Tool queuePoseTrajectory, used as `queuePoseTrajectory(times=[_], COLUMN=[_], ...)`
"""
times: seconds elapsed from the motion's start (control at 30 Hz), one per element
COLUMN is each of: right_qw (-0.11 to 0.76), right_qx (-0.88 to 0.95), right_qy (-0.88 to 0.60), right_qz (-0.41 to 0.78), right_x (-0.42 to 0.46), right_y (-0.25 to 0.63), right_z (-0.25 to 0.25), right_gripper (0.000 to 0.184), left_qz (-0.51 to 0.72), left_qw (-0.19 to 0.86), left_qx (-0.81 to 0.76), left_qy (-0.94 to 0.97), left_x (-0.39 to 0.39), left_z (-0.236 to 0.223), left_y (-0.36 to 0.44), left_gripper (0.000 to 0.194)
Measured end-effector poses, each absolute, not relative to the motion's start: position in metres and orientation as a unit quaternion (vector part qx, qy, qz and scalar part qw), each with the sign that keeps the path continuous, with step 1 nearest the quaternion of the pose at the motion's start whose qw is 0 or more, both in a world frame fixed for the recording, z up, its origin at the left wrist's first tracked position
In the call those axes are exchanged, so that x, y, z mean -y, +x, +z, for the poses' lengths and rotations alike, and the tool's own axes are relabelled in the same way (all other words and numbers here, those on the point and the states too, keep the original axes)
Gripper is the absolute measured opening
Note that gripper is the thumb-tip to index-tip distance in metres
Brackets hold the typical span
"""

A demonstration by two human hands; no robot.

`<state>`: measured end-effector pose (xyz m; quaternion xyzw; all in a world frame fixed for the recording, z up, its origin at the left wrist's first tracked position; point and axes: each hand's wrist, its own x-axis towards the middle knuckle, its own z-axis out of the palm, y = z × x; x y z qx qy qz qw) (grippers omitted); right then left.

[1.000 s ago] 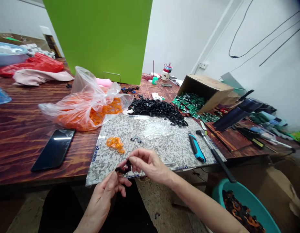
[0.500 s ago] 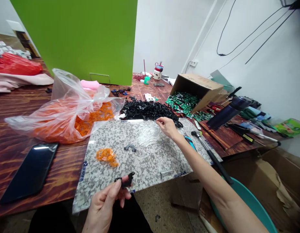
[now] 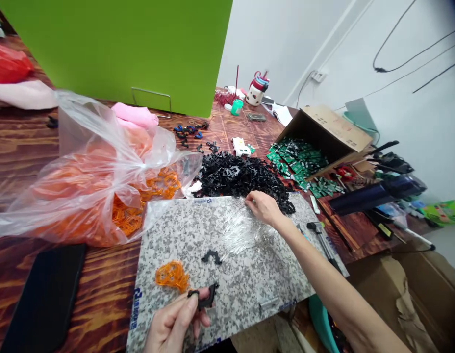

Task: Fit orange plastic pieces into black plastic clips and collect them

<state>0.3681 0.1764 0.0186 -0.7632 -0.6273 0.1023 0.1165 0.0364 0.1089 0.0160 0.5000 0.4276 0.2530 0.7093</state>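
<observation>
My left hand pinches a small black plastic bracket between thumb and fingers, low over the front of a speckled grey board. My right hand reaches to the board's far side, its fingertips pressed together at the edge of a spread of thin, clear strands. Whatever sits between those fingertips is too small to make out. A second black bracket lies alone on the board, with a few orange plastic pieces left of it. Beyond the right hand is a heap of black parts.
A clear bag of orange pieces and a black phone lie at left. Green circuit boards spill from a tipped cardboard box at back right. A screwdriver-like tool rests on the board's right side, near a dark bottle.
The camera view has shifted, so the scene sits differently. The left hand still grips the black bracket; the right fingertips remain at the clear strands.
</observation>
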Motion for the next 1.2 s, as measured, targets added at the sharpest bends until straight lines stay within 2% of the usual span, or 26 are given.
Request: queuePoseTrajectory(times=[0.2,0.4,0.53,0.7,0.9,1.2], right_qw=[0.190,0.335,0.379,0.411,0.415,0.412], right_qx=[0.643,0.629,0.672,0.683,0.697,0.715], right_qy=[-0.717,-0.636,-0.577,-0.572,-0.570,-0.558], right_qz=[0.192,0.297,0.269,0.191,0.132,0.082], right_x=[-0.143,-0.102,-0.079,-0.052,-0.023,0.008], right_y=[0.347,0.279,0.236,0.208,0.187,0.141], right_z=[0.048,0.068,0.065,0.047,0.052,0.074], right_gripper=[0.016,0.012,0.014,0.015,0.016,0.011], left_qz=[0.281,0.342,0.358,0.372,0.373,0.389], left_qw=[0.699,0.726,0.724,0.713,0.725,0.650], left_qx=[-0.490,-0.481,-0.459,-0.413,-0.363,-0.336], left_qy=[0.439,0.353,0.370,0.427,0.450,0.559], left_x=[-0.108,-0.106,-0.102,-0.088,-0.066,-0.039], left_z=[0.039,0.041,0.028,0.013,0.028,0.038], left_y=[0.071,0.091,0.086,0.073,0.051,0.007], left_gripper=[0.041,0.036,0.036,0.035,0.034,0.036])
